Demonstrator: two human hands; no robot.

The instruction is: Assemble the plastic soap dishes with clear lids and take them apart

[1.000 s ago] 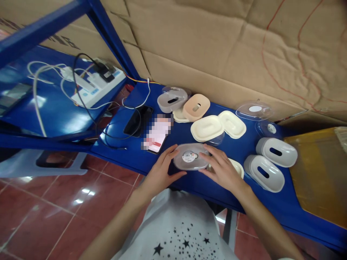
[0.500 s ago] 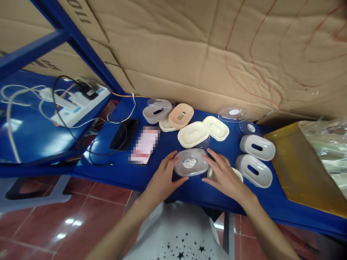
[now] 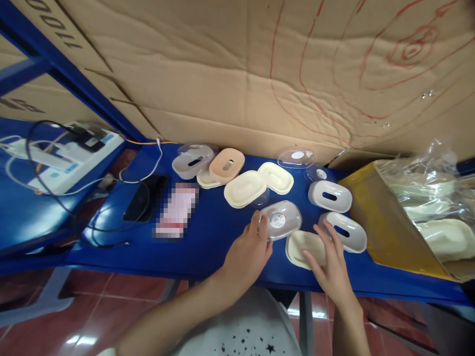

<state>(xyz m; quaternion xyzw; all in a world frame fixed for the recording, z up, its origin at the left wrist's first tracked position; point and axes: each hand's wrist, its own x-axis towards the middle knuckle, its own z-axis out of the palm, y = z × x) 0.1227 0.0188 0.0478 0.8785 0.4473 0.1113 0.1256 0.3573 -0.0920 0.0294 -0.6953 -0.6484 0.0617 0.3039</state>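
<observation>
My left hand [image 3: 250,247] grips the left end of an oval grey box under a clear lid with a round sticker [image 3: 281,221]. My right hand [image 3: 330,257] hovers with fingers apart over a cream oval tray [image 3: 299,249], hiding its right end; whether the thumb touches it I cannot tell. Close behind those fingers sits a grey oval box with a slot [image 3: 352,232], and a second grey slotted box [image 3: 334,197] is beyond it. Two more cream trays, one nearer [image 3: 243,189] and one farther back [image 3: 278,178], lie behind the lidded box.
Clear lids [image 3: 297,157] lie by the cardboard wall [image 3: 208,74]. An orange slotted box [image 3: 227,165] and a lidded grey one [image 3: 193,162] stand at back left. Two phones [image 3: 178,210] and cables are on the left. A carton [image 3: 358,217] with bagged trays borders the right.
The lidded grey box has shifted right along the table with my left hand. My right hand has come off it and moved right over the cream tray. The view has turned right.
</observation>
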